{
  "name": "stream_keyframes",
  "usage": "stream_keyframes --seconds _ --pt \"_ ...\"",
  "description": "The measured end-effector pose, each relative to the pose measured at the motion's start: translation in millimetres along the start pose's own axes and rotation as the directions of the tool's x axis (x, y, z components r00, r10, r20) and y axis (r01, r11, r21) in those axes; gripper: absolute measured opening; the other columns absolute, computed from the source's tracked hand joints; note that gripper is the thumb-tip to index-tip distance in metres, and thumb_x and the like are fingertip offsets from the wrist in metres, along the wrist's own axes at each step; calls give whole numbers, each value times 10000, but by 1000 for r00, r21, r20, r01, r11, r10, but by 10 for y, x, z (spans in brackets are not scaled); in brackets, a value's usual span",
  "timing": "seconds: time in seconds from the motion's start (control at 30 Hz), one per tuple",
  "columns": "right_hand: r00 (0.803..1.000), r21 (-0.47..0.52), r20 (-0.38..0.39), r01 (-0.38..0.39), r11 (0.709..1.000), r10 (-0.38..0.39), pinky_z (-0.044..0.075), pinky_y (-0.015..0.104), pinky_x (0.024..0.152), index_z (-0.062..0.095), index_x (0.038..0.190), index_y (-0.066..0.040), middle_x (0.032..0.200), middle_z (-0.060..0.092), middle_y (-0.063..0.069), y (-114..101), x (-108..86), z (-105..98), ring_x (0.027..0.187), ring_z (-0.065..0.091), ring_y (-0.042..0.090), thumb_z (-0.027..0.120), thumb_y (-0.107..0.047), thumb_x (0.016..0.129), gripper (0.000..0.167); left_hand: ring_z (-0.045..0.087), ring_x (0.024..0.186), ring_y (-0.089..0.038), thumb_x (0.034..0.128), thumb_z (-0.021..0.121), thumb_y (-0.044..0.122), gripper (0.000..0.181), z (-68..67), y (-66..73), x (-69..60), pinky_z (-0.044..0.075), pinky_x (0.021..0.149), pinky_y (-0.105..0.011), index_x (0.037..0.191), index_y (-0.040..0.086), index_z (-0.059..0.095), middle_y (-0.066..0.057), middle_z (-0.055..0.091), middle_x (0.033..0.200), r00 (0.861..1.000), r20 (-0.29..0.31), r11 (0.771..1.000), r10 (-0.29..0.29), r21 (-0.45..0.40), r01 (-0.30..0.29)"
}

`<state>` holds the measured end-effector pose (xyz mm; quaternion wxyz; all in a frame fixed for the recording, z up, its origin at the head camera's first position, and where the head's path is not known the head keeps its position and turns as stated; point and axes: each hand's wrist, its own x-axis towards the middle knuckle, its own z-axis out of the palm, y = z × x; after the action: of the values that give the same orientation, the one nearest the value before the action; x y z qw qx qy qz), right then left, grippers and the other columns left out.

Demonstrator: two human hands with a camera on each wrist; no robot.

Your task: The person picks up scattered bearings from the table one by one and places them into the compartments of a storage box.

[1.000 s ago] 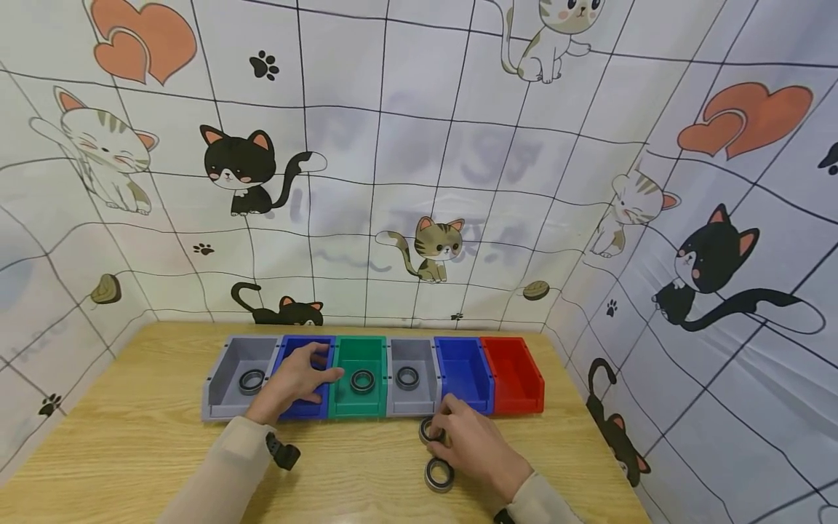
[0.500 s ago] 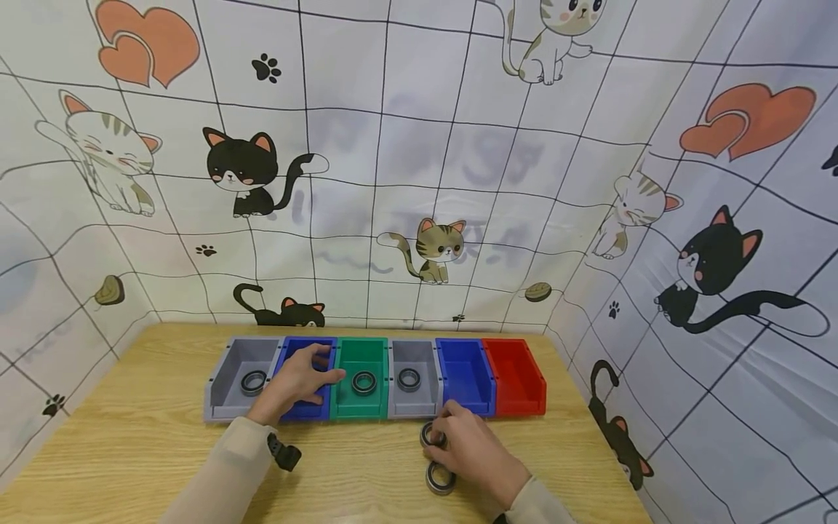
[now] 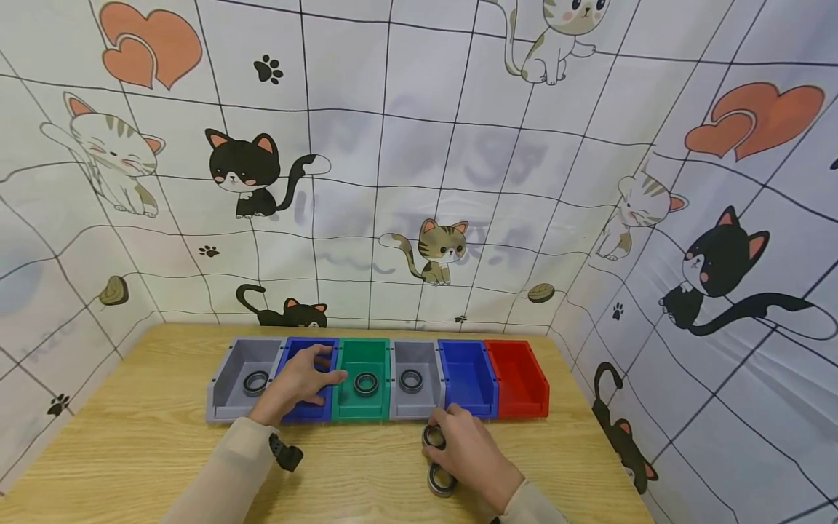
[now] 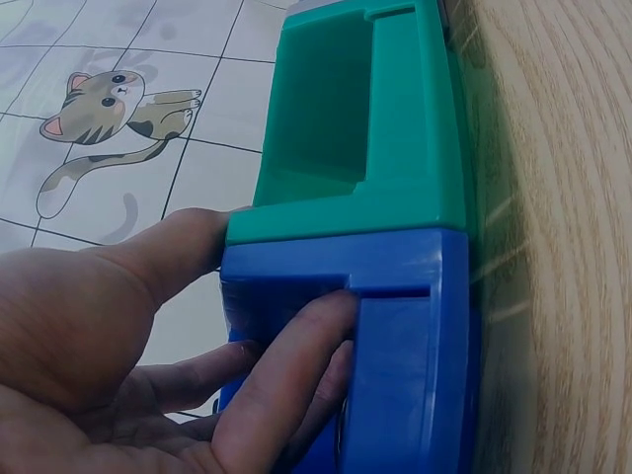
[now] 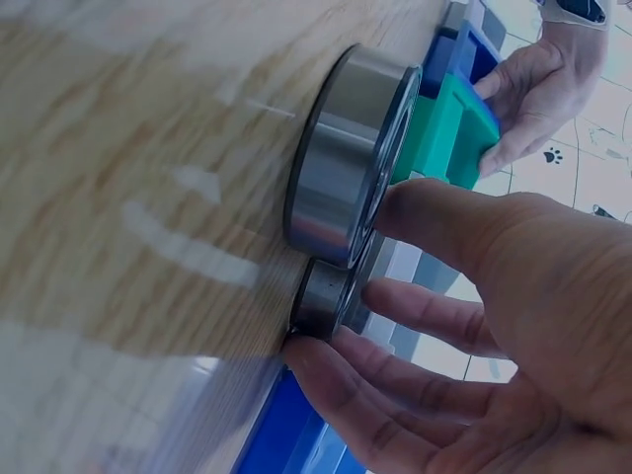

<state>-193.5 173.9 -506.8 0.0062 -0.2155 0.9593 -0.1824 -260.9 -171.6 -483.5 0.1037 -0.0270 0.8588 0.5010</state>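
Note:
In the head view, my left hand [image 3: 300, 382] reaches over the left blue bin [image 3: 308, 412], fingers dipping inside and thumb by the wall shared with the green bin [image 3: 362, 356]. Its fingers look relaxed and spread; most of that bin's inside is hidden. On the table before the right grey bin [image 3: 416, 360], my right hand [image 3: 473, 453] holds the farther of two ball bearings [image 3: 431, 436] between thumb and fingers. Just nearer lies the second ball bearing [image 3: 441, 481], flat and very close to the thumb. Both bearings [image 5: 341, 153] show steel outer rings in the right wrist view.
Single bearings lie in the left grey bin [image 3: 255, 382], the green bin [image 3: 366, 383] and the right grey bin [image 3: 411, 380]. Farther right in the joined row stand another blue bin [image 3: 468, 371] and a red bin [image 3: 517, 375]. A cat-print curtain [image 3: 353, 182] hangs behind the wooden table [image 3: 366, 466].
My right hand has shifted slightly left, its fingers drawing in around the farther bearing. The left hand has kept its place at the blue bin. The whole view has drifted a little.

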Motion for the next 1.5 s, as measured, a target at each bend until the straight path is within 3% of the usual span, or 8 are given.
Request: stream_keyframes --seconds 0.33,0.77,1.0,1.3,1.5 --pt "999 15 20 -27 1000 27 675 289 730 812 1184 -107 1033 728 57 -14 28 0 859 673 123 1026 -242 898 381 833 1142 -404 1079 870 232 850 -18 6 1 753 809 -455 1750 -29 420 -374 568 1645 1000 12 1000 7 -26 -7" --pt "1000 17 -18 8 1000 -8 679 265 714 831 1250 -109 1056 749 82 -1 -9 8 870 701 114 1018 -203 887 419 844 1102 -362 1076 874 247 862 -15 1 4 752 806 -451 1756 -21 417 -366 574 1642 1000 14 1000 6 -22 -6" --pt "1000 30 4 -1 1000 1 670 260 713 857 1273 -164 1065 715 66 -39 -19 -57 851 647 108 1003 -207 903 400 845 1088 -366 1079 867 228 844 -18 3 -8 752 803 -454 1748 -32 423 -376 572 1639 1000 13 1000 15 -25 -14" --pt "1000 63 -5 22 998 -22 598 187 696 877 1282 -147 1073 693 57 -62 -43 -139 874 612 105 972 -200 930 369 849 1035 -316 1074 876 241 847 -10 -5 -10 751 793 -444 1745 -25 433 -370 576 1638 1000 10 1000 14 -19 -14" --pt "998 17 -49 37 999 -36 689 294 800 879 1292 -161 1154 729 57 -68 -45 -227 967 674 136 976 -204 920 386 846 1050 -314 1073 878 240 846 -7 -12 -8 751 796 -443 1744 -22 435 -366 577 1638 1000 8 1000 12 -21 -12"
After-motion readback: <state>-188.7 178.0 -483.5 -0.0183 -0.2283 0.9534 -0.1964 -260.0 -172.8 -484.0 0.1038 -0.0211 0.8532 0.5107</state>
